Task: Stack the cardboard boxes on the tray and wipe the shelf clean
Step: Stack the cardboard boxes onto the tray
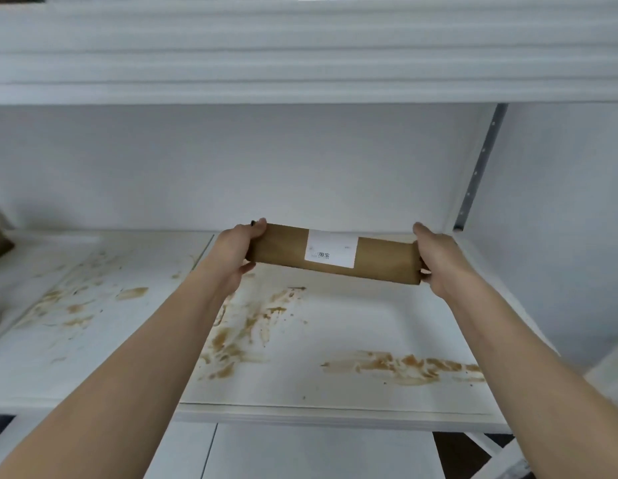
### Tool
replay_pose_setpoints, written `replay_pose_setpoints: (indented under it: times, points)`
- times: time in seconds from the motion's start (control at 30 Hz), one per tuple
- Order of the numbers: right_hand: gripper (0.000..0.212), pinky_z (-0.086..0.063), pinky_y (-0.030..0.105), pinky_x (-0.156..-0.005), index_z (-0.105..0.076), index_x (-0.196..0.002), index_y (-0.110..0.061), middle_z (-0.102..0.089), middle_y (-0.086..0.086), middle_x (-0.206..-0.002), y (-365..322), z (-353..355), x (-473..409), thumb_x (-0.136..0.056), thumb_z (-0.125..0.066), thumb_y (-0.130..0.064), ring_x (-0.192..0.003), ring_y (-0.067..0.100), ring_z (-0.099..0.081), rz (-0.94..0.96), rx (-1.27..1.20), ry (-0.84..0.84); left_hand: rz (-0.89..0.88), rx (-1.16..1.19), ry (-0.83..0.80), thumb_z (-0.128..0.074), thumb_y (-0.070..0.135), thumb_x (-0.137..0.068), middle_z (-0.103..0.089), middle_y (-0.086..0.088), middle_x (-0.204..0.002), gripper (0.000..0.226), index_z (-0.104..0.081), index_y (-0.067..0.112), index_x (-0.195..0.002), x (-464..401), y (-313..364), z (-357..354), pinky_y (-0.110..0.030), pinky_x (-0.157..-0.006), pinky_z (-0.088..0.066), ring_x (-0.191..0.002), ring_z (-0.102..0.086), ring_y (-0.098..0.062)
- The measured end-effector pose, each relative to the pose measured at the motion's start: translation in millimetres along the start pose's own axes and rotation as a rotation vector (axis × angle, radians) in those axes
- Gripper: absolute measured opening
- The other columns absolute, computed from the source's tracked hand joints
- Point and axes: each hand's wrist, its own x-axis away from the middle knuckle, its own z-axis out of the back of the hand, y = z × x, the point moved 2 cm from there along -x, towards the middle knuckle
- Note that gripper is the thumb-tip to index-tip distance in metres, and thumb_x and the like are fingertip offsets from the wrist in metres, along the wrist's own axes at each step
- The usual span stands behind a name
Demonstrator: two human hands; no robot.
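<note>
**One box held over a stained shelf**

Two hands gripped one box [335,252] by its ends: the left hand [236,254] wrapped the left end, the right hand [439,261] clasped the right end. The box was brown, carried one white label [331,248], and hung just above the rear of the shelf [352,326]. The white shelf bore several brown smears [404,366], on both sides and in the middle. One metal rail [480,167] ran up the right rear corner.

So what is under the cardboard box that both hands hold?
Under the cardboard box lies the white shelf with brown stains. The part directly behind the box is covered.
</note>
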Motion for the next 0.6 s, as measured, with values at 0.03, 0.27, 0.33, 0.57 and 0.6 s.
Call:
replay_pose_setpoints:
  times: [0.03, 0.27, 0.33, 0.57, 0.6]
  points:
    - [0.025, -0.045, 0.036, -0.073, -0.051, -0.103, -0.011, -0.052, 0.004, -0.095, 2.3, -6.1, 3.9, -0.096, -0.050, -0.035, -0.083, 0.021, -0.052, -0.030, -0.035, -0.020, -0.010, 0.004, -0.014, -0.059, 0.030, -0.090, -0.060, 0.001, -0.110, 0.029, -0.061, 0.015, -0.115, 2.4, 0.3, 6.5, -0.029, -0.079, -0.046, -0.098, -0.055, -0.016]
    - [0.018, -0.055, 0.040, -0.069, -0.060, -0.088, -0.002, -0.054, 0.012, -0.086, 23.4, -42.1, 29.1, -0.081, -0.048, 0.009, -0.073, 0.023, -0.051, -0.088, 0.015, -0.166, -0.014, -0.059, 0.067, -0.047, -0.007, -0.076, -0.058, -0.007, -0.099, 0.049, -0.055, 0.014, -0.120, 10.0, 1.5, 53.6, -0.036, -0.075, -0.042, -0.089, -0.052, -0.023]
    - [0.026, -0.054, 0.037, -0.069, -0.064, -0.090, -0.004, -0.057, 0.011, -0.088, 26.7, -49.5, 33.7, -0.079, -0.047, 0.011, -0.077, 0.022, -0.052, -0.080, 0.028, -0.193, -0.008, -0.104, 0.102, -0.043, -0.014, -0.071, -0.058, -0.014, -0.098, 0.056, -0.052, 0.012, -0.120, 11.8, -2.1, 62.4, -0.033, -0.061, -0.039, -0.077, -0.050, -0.022]
    - [0.026, -0.049, 0.039, -0.079, -0.056, -0.109, -0.009, -0.061, 0.011, -0.108, 36.6, -65.2, 41.5, -0.086, -0.056, 0.002, -0.085, 0.021, -0.059, -0.032, 0.003, -0.176, 0.037, -0.261, 0.083, -0.033, -0.017, -0.074, -0.060, -0.009, -0.092, 0.078, -0.040, 0.018, -0.144, 14.5, -23.8, 85.4, -0.030, -0.071, -0.051, -0.077, -0.058, -0.021]
    - [0.023, -0.050, 0.041, -0.082, -0.057, -0.107, -0.011, -0.062, 0.011, -0.112, 37.9, -66.3, 42.3, -0.086, -0.056, -0.001, -0.093, 0.024, -0.060, -0.032, 0.015, -0.178, 0.032, -0.279, 0.089, -0.033, -0.017, -0.076, -0.059, -0.008, -0.084, 0.073, -0.046, 0.017, -0.140, 16.6, -25.2, 86.8, -0.028, -0.060, -0.048, -0.068, -0.056, -0.019]
